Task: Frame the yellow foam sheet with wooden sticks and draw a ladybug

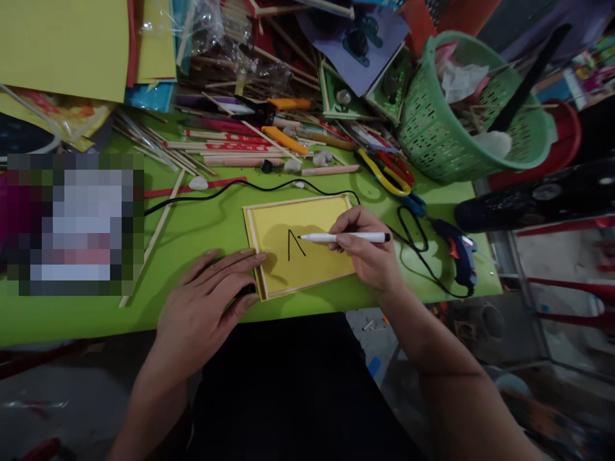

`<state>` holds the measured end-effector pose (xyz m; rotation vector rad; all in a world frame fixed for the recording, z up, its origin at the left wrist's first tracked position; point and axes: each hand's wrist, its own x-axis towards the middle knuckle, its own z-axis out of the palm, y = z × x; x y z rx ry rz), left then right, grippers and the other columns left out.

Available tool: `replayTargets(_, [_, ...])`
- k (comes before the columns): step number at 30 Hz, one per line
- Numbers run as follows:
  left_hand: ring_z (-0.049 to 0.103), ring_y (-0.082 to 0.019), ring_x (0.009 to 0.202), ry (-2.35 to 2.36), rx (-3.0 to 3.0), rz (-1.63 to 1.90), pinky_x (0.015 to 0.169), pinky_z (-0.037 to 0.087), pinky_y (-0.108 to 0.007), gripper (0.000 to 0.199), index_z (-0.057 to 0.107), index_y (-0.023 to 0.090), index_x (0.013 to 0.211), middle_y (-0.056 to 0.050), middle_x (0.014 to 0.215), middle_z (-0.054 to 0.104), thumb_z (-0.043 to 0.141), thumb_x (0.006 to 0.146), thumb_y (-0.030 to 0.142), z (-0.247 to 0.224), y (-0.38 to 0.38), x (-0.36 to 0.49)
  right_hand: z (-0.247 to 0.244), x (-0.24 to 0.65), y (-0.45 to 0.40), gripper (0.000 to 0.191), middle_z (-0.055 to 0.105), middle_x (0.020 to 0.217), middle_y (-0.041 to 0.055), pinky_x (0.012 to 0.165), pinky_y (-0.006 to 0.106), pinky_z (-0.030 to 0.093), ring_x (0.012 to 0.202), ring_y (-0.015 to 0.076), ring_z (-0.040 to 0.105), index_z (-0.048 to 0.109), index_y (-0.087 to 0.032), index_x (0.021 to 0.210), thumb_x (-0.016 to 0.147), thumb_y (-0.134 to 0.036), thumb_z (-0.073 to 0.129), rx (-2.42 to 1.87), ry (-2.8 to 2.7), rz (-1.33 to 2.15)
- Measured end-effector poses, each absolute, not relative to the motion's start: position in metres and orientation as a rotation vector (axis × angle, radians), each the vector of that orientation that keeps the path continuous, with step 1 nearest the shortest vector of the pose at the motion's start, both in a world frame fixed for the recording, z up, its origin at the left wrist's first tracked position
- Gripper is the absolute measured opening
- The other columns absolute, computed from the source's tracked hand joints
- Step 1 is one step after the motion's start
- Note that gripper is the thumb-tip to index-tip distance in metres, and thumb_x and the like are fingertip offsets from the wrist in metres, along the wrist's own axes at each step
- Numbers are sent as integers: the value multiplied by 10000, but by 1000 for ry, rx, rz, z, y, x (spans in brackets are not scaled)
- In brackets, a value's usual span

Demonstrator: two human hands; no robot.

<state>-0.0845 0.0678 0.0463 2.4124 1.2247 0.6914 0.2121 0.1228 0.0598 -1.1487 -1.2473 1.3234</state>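
A yellow card framed with thin wooden sticks lies on the green table. It bears black marker strokes shaped like an upside-down V. My right hand grips a white marker, its black tip at the top of the right-hand stroke. My left hand rests at the card's left edge, fingers stretched onto the frame. Between its thumb and index finger is a small black marker cap, partly hidden by the fingers.
A glue gun with its black cord lies right of the card. Behind are yellow-handled scissors, a green basket, several wooden sticks and cutters. A loose stick lies left. The far-left patch is pixelated.
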Motion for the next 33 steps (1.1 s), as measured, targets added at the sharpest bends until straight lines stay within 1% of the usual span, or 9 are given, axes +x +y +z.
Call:
replayTargets(3, [697, -241, 1319, 1237, 2381, 687, 1207, 422, -487, 130, 607, 280, 1082, 1, 1466, 707, 521, 1097, 376, 47, 68, -84, 61, 211, 122, 207, 703, 795, -12, 621, 289, 466, 705, 146, 631, 751, -241, 931, 834, -390, 857, -1178, -1286, 1314])
replayTargets(7, [698, -251, 1319, 1245, 2354, 690, 1212, 432, -500, 136, 626, 286, 1084, 0, 1451, 717, 527, 1088, 380, 48, 67, -83, 61, 211, 119, 246, 696, 731, -20, 575, 284, 432, 635, 135, 584, 701, -235, 874, 825, -406, 872, -1224, -1344, 1372])
replayTargets(10, [690, -248, 1332, 1248, 2353, 681, 1219, 421, -497, 128, 627, 291, 1112, 2, 1463, 708, 527, 1087, 368, 48, 67, -83, 63, 210, 118, 274, 701, 717, -20, 564, 274, 423, 618, 126, 568, 674, -228, 842, 817, -407, 880, -1237, -1390, 1417])
replayTargets(16, [675, -239, 1354, 1231, 2361, 663, 1225, 398, -481, 103, 599, 286, 1106, 2, 1477, 699, 527, 1095, 359, 49, 67, -83, 69, 204, 119, 293, 680, 698, -23, 547, 261, 374, 610, 114, 528, 668, -214, 800, 769, -368, 914, -1276, -1426, 1428])
replayTargets(24, [682, -245, 1344, 1252, 2342, 664, 1233, 409, -505, 129, 611, 285, 1057, 7, 1450, 718, 525, 1091, 375, 49, 66, -83, 71, 202, 118, 310, 669, 697, -28, 542, 263, 368, 611, 116, 514, 650, -223, 799, 773, -400, 903, -1308, -1445, 1436])
replayTargets(27, [673, -248, 1358, 1254, 2335, 641, 1238, 407, -516, 140, 612, 290, 1067, 6, 1462, 710, 516, 1095, 387, 49, 66, -83, 71, 201, 117, 301, 672, 704, -27, 553, 268, 370, 611, 116, 515, 649, -224, 797, 774, -386, 901, -1314, -1453, 1436])
replayTargets(30, [663, -244, 1372, 1250, 2339, 643, 1247, 395, -514, 157, 604, 287, 1076, -2, 1460, 711, 506, 1104, 406, 48, 66, -83, 72, 201, 117, 292, 670, 699, -30, 541, 268, 345, 597, 113, 502, 649, -224, 795, 769, -364, 904, -1314, -1459, 1439])
replayTargets(33, [675, -245, 1356, 1253, 2342, 657, 1242, 400, -510, 163, 612, 287, 1084, 0, 1450, 718, 509, 1103, 412, 48, 66, -83, 73, 200, 117, 290, 666, 690, -31, 536, 266, 340, 591, 112, 495, 650, -223, 792, 769, -362, 904, -1313, -1453, 1454])
